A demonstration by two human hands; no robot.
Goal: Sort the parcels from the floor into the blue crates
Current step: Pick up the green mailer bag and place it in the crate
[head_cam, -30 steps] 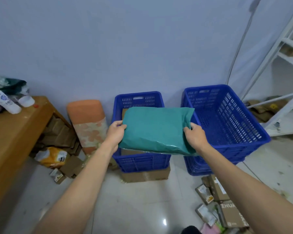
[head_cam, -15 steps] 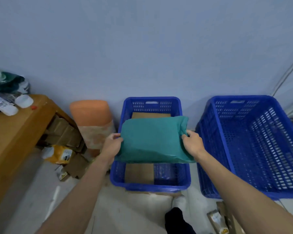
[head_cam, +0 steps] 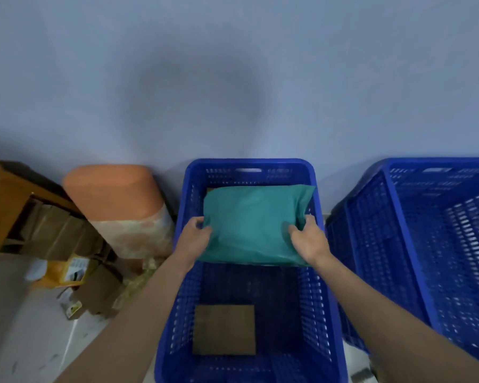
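A green soft parcel (head_cam: pixel 253 222) hangs inside the far half of the left blue crate (head_cam: pixel 174 313), held flat and slightly tilted. My left hand (head_cam: pixel 195 234) grips its left edge and my right hand (head_cam: pixel 307 239) grips its near right corner. A brown cardboard parcel (head_cam: pixel 224 329) lies on the crate floor nearer to me. A sliver of another brown parcel (head_cam: pixel 209 189) shows behind the green one. The right blue crate (head_cam: pixel 404 244) stands beside it, with nothing visible inside.
An orange cushion (head_cam: pixel 116 197) leans on the wall left of the crates. Further left stands a wooden table (head_cam: pixel 0 194) with cardboard boxes (head_cam: pixel 56 236) under it. A yellow package (head_cam: pixel 67 272) and small boxes lie on the floor there.
The view has come closer to the left crate and tipped down. The green parcel has sunk from above the rim into the crate's far half. Both hands still hold it.
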